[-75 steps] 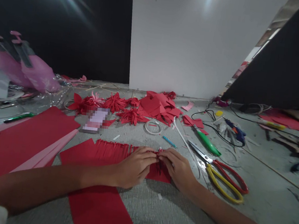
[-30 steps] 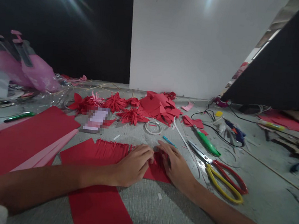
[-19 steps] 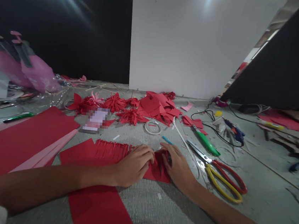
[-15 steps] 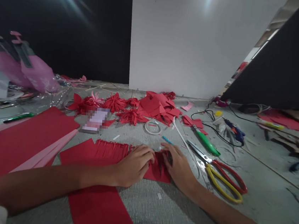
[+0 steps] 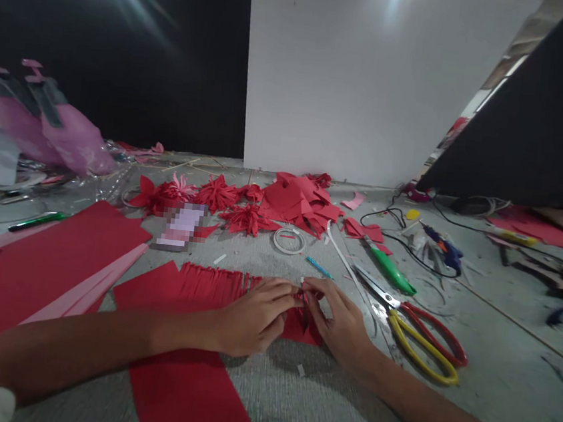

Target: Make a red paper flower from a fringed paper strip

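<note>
A long strip of red fringed paper (image 5: 203,283) lies on the grey floor in front of me. My left hand (image 5: 253,319) and my right hand (image 5: 337,321) meet at the strip's right end, fingertips pinched on the rolled-up end of the fringe near the middle of the view. That end is lifted a little off the floor. Another red sheet (image 5: 186,396) lies under my left forearm.
Yellow-and-red scissors (image 5: 414,332) lie just right of my right hand, with a green-handled cutter (image 5: 389,268), a tape ring (image 5: 289,240) and a glue gun (image 5: 441,244) beyond. Finished red paper flowers (image 5: 217,194) and scraps sit farther back. Large red sheets (image 5: 39,259) lie left.
Both hands were pressing flat on the strip's end; now their fingertips have come together and pinch the rolled end, raising it slightly.
</note>
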`<state>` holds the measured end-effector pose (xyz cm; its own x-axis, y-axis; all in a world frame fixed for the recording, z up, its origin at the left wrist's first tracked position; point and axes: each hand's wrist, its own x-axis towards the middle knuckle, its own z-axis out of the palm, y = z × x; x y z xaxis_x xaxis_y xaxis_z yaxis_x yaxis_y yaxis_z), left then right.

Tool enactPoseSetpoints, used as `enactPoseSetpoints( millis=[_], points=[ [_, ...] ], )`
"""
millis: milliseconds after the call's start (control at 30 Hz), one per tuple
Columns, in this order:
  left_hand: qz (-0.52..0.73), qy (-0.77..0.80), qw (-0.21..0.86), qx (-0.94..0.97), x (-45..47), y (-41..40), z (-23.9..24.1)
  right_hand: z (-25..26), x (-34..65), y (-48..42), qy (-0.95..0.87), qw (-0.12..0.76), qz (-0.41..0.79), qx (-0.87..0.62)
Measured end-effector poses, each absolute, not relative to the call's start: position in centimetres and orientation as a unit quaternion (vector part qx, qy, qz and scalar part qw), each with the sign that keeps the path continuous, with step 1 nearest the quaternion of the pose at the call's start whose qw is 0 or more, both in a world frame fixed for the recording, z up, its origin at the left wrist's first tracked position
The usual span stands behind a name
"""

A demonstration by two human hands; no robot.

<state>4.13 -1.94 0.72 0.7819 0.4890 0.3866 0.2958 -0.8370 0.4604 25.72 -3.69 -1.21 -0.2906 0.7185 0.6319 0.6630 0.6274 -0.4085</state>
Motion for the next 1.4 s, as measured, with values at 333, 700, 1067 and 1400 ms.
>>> enactPoseSetpoints(
  millis=[333,700,1067,1400],
  points=[
    [0.268,0.247,0.193,0.911,4.2,-1.7,-0.6,-1.4,25.8,-3.8,-0.800,0.411,0.040,-0.435],
    [0.287,0.248,0.197,0.904,4.2,-1.7,-0.6,-1.1,26.0,-3.1,-0.801,0.417,0.084,-0.421],
    [0.283,0.262,0.180,0.905,4.3,-1.7,-0.6,-1.1,25.9,-3.2,-0.810,0.418,0.092,-0.402],
    [0.285,0.243,0.188,0.908,4.4,-1.6,-0.5,-1.1,26.0,-3.2,-0.808,0.427,0.106,-0.392]
  ],
)
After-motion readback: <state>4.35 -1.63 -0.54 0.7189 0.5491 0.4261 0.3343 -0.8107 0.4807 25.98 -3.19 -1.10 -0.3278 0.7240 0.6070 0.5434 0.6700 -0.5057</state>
